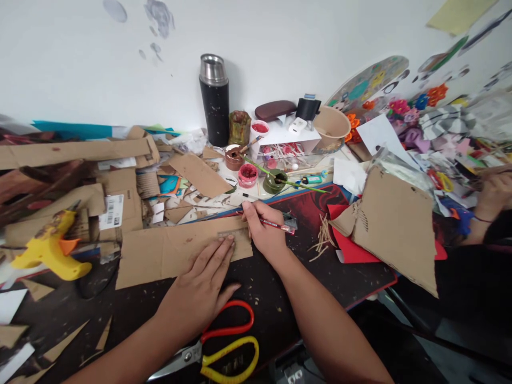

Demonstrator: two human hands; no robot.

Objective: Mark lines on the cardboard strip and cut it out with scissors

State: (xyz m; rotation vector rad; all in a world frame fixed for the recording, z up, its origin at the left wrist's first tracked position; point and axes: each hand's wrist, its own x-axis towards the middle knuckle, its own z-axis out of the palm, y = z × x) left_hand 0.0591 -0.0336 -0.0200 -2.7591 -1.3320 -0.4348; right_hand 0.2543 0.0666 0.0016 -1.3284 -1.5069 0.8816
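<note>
Along the far edge of the bench (pixel 132 314) lies one cardboard strip (pixel 156 250), pressed by the left hand (pixel 200 280), flat, thumb spread, gripping nothing, while the right hand's (pixel 266 234) fingers close round one red pen or pencil (pixel 276 224), one scissors pair (pixel 194 353) lying nearer the front edge.

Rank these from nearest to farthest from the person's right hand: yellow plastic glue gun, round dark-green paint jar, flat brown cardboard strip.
From the right hand:
1. Cardboard strip, beside it, leftward.
2. Paint jar, just beyond.
3. Glue gun, far left.
</note>
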